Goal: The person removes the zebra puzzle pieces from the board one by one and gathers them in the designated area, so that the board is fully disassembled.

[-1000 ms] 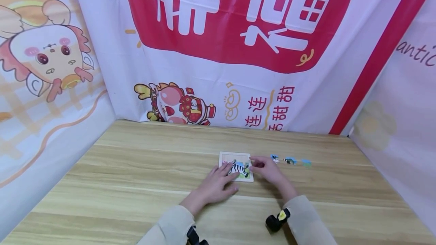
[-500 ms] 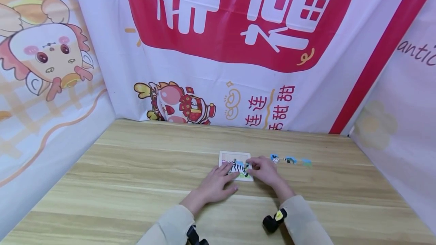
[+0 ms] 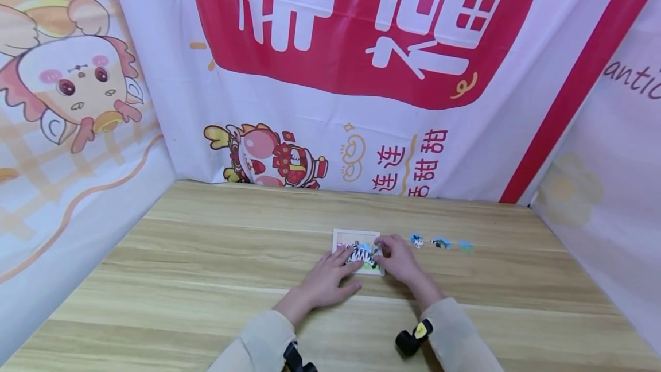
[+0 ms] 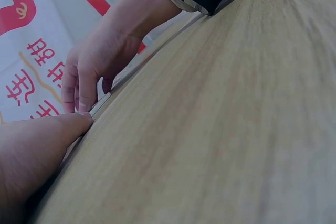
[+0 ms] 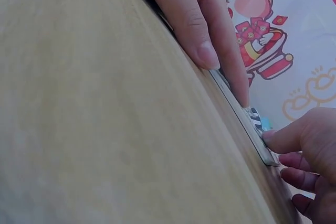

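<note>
A small jigsaw puzzle board [image 3: 356, 231] with a pale rim lies flat on the table, and part of a zebra picture [image 3: 362, 254] shows in it. My left hand [image 3: 324, 283] rests over its left and lower part with the fingers spread and fairly straight, hiding some of the picture. At the right side, my right hand [image 3: 401, 259] pinches a puzzle piece between thumb and index finger; the piece is mostly hidden. In the right wrist view, the right thumb [image 5: 286, 136] touches near a blue bit beside the zebra stripes, close to the board's corner.
Three loose puzzle pieces lie in a row right of the board: one blue and white [image 3: 417, 240], one blue and dark [image 3: 441, 243], one blue and green [image 3: 465, 246]. A printed cloth [image 3: 289, 90] hangs behind the wooden table [image 3: 206, 257].
My right hand has moved slightly left, from the board's right edge to over its right side. My left hand and the loose pieces have stayed put.
</note>
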Demonstrator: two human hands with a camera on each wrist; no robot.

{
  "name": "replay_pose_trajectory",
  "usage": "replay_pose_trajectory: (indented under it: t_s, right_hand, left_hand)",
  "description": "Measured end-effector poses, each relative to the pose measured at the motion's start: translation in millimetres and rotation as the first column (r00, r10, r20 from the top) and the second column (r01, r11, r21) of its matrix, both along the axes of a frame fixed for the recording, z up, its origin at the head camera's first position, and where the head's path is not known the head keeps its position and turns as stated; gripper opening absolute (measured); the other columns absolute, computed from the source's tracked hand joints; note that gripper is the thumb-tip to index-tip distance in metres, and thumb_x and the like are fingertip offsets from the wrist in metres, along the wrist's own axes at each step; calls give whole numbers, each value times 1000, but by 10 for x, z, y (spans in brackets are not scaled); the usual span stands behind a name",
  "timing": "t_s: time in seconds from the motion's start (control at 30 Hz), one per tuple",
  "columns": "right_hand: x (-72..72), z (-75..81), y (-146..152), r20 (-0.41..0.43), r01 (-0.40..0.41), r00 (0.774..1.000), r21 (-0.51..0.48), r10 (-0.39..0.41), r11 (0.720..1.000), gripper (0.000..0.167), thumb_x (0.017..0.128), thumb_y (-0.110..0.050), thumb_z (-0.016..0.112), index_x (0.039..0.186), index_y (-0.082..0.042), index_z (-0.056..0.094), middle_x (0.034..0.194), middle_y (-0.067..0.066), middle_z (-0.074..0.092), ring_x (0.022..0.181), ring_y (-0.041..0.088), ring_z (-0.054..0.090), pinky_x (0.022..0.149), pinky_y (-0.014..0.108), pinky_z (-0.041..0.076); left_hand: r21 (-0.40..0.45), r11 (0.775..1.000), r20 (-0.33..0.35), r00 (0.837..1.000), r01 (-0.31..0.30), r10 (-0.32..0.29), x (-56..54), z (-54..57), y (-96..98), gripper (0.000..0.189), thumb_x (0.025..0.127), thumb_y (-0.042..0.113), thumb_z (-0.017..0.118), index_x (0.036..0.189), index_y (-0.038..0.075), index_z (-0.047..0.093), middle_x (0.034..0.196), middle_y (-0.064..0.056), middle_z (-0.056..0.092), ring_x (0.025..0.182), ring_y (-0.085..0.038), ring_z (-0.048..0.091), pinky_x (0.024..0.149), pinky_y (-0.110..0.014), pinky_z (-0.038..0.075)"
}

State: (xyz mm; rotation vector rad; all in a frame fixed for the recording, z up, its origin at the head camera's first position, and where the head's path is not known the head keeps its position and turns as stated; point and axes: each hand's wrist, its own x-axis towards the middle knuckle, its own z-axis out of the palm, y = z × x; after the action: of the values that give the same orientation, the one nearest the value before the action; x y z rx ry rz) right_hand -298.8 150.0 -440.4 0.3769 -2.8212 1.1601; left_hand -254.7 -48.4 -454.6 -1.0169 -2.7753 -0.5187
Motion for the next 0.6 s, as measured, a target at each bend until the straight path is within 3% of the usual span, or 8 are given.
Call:
replay_pose_trajectory:
  t_s: [0.27,0.6]
  right_hand:
    - [7,-24,-6,6,10,1000,-133,-9,991,31,71,0,65,100,-3,57,83,4,54,75,17,50,69,32,44]
    - [6,-1,9,66,21,998,-112,-13,994,34,73,-4,65,106,-5,58,84,2,55,77,16,50,71,32,44]
  left_hand:
    - [9,1000,0,1000,4,-4,-5,-12,-1,52,87,49,37,130,20,40,139,-11,22,126,-27,16,98,-47,17]
    - [-4,1000,12,1000,-1,1,1,-1,-1,52,88,48,37,131,20,39,140,-10,20,127,-26,14,99,-46,14]
